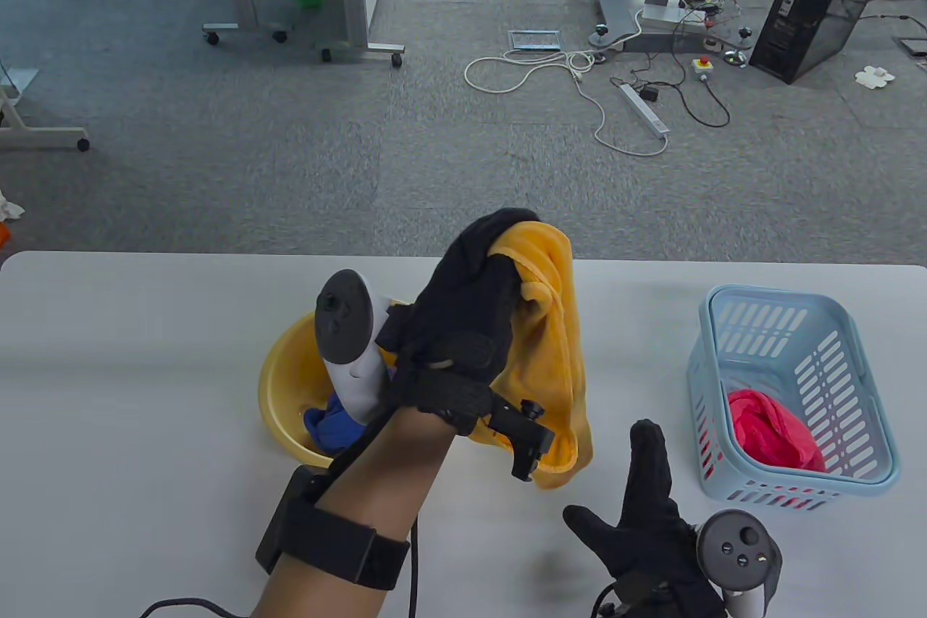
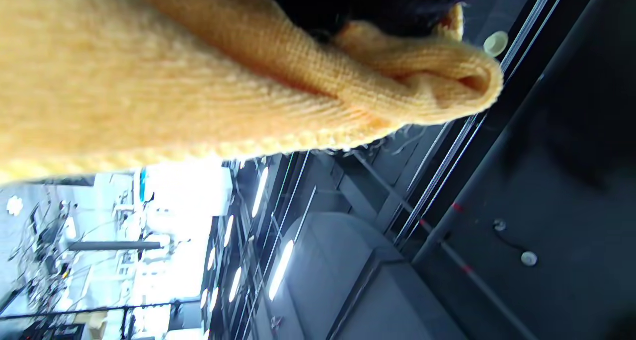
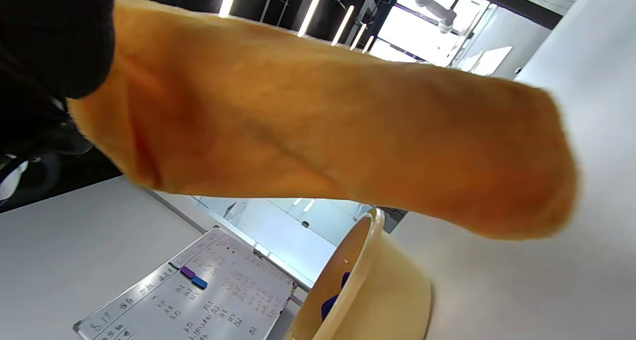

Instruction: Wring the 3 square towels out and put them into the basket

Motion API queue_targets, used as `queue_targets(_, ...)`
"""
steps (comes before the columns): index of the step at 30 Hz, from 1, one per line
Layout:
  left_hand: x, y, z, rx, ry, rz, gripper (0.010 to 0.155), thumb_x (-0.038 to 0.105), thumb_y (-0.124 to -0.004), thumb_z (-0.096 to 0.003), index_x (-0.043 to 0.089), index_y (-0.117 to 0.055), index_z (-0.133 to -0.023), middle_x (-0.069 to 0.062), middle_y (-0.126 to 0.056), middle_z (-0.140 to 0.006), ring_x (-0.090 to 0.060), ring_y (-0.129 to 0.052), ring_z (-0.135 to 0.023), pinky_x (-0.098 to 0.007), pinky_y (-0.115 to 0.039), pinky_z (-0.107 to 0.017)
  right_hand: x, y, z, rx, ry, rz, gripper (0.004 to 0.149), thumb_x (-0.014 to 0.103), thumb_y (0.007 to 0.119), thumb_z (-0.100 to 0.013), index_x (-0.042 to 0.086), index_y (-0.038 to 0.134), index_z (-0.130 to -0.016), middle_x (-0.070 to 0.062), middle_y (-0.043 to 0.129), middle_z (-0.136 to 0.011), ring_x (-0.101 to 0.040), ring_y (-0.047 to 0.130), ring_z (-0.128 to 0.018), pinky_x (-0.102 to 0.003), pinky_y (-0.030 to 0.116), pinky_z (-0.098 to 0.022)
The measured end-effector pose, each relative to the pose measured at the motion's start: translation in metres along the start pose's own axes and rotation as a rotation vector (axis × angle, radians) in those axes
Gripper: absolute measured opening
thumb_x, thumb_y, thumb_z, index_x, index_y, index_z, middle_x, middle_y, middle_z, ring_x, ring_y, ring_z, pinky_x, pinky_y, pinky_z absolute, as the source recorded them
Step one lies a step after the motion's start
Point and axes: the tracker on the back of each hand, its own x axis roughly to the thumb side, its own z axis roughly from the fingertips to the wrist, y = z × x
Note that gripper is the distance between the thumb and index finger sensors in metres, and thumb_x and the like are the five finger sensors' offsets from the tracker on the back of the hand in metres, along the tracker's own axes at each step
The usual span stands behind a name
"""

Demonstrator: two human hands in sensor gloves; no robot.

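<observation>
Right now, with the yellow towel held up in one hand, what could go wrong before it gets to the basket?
1. Only the left hand grips the yellow towel by its top; the right hand is open and clear of it, so the towel may go unwrung or slip.
2. The towel hangs past the yellow basin over the table, so drips could land there.
3. A blue towel remains in the basin and could be forgotten; the basket holds only a red towel.

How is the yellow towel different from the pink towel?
The yellow towel hangs in the air, held up by the left hand; the pink towel lies in the blue basket. The yellow towel hangs long and draped; the pink towel is bunched into a lump. No hand touches the pink towel. Both are soft cloth towels.
</observation>
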Motion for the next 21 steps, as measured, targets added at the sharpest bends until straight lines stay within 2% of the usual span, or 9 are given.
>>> queue_targets(5,-0.015,-0.027,0.000,-0.118,0.042,-0.105,0.045,0.037,-0.074,-0.0588,0.025,-0.076,-0.102,-0.010,-0.086,-0.097,-0.040,-0.085,-0.091,-0.068,-0.060,-0.066,-0.002,0.000,0.001,-0.029,0.000,-0.059,0.128,0.073,0.086,-0.042,0.007,-0.003,-0.106,-0.030,-0.004,-0.110,-0.059,0.002,-0.099,-0.081,0.016,-0.068)
queue_targets(6,-0.017,-0.032,0.001,-0.136,0.045,-0.112,0.045,0.037,-0.074,-0.0588,0.024,-0.076,-0.102,-0.010,-0.086,-0.097,-0.041,-0.085,-0.091,-0.068,-0.060,-0.066,-0.003,0.000,0.001,-0.038,0.008,-0.057,0.130,0.073,0.085,-0.042,0.007,-0.007,-0.105,-0.030,-0.010,-0.107,-0.059,0.001,-0.098,-0.081,0.016,-0.068)
queue_targets(9,-0.024,-0.048,0.003,-0.198,0.053,-0.103,0.045,0.036,-0.075,-0.0582,0.024,-0.077,-0.102,-0.010,-0.086,-0.096,-0.041,-0.085,-0.090,-0.068,-0.060,-0.066,-0.006,-0.002,0.002,-0.089,0.021,-0.069,0.133,0.074,0.085,-0.042,0.008,-0.013,-0.101,-0.028,-0.020,-0.101,-0.060,0.000,-0.098,-0.081,0.017,-0.068)
queue_targets(12,-0.029,-0.064,0.008,-0.257,0.063,-0.067,0.045,0.036,-0.075,-0.0582,0.024,-0.077,-0.102,-0.010,-0.086,-0.096,-0.041,-0.085,-0.090,-0.069,-0.060,-0.065,-0.011,-0.005,0.001,-0.102,0.040,-0.078,0.135,0.073,0.087,-0.041,0.008,-0.015,-0.099,-0.029,-0.019,-0.101,-0.060,0.001,-0.098,-0.080,0.017,-0.068)
queue_targets(15,-0.030,-0.080,0.013,-0.335,0.071,-0.035,0.045,0.036,-0.075,-0.0579,0.023,-0.077,-0.101,-0.011,-0.087,-0.095,-0.042,-0.086,-0.089,-0.069,-0.060,-0.065,-0.015,-0.005,0.001,-0.114,0.056,-0.074,0.135,0.070,0.090,-0.040,0.011,-0.015,-0.100,-0.031,-0.016,-0.103,-0.060,0.014,-0.102,-0.080,0.021,-0.070)
queue_targets(17,-0.030,-0.089,0.017,-0.386,0.072,-0.034,0.046,0.036,-0.075,-0.0578,0.023,-0.077,-0.101,-0.011,-0.087,-0.095,-0.042,-0.086,-0.089,-0.069,-0.061,-0.065,-0.017,-0.006,0.001,-0.136,0.053,-0.084,0.134,0.068,0.092,-0.040,0.011,-0.013,-0.102,-0.031,-0.006,-0.108,-0.054,0.040,-0.104,-0.079,0.028,-0.071)
queue_targets(19,-0.030,-0.096,0.021,-0.423,0.071,-0.031,0.045,0.036,-0.076,-0.0575,0.022,-0.078,-0.101,-0.011,-0.087,-0.095,-0.042,-0.086,-0.089,-0.069,-0.061,-0.065,-0.019,-0.006,0.001,-0.158,0.067,-0.101,0.132,0.065,0.095,-0.040,0.011,-0.008,-0.104,-0.030,0.014,-0.113,-0.044,0.064,-0.095,-0.077,0.038,-0.073)
queue_targets(20,-0.030,-0.099,0.022,-0.444,0.068,-0.030,0.046,0.036,-0.075,-0.0575,0.022,-0.078,-0.101,-0.012,-0.087,-0.095,-0.042,-0.086,-0.089,-0.069,-0.061,-0.065,-0.021,-0.008,0.001,-0.166,0.070,-0.102,0.130,0.064,0.095,-0.040,0.011,-0.003,-0.106,-0.026,0.031,-0.115,-0.038,0.073,-0.087,-0.074,0.043,-0.073)
queue_targets(21,-0.029,-0.100,0.024,-0.456,0.067,-0.032,0.046,0.036,-0.075,-0.0577,0.022,-0.077,-0.101,-0.011,-0.087,-0.095,-0.042,-0.086,-0.089,-0.069,-0.061,-0.065,-0.022,-0.008,0.000,-0.165,0.075,-0.103,0.124,0.061,0.097,-0.040,0.012,0.007,-0.110,-0.018,0.056,-0.109,-0.032,0.081,-0.077,-0.071,0.052,-0.072)
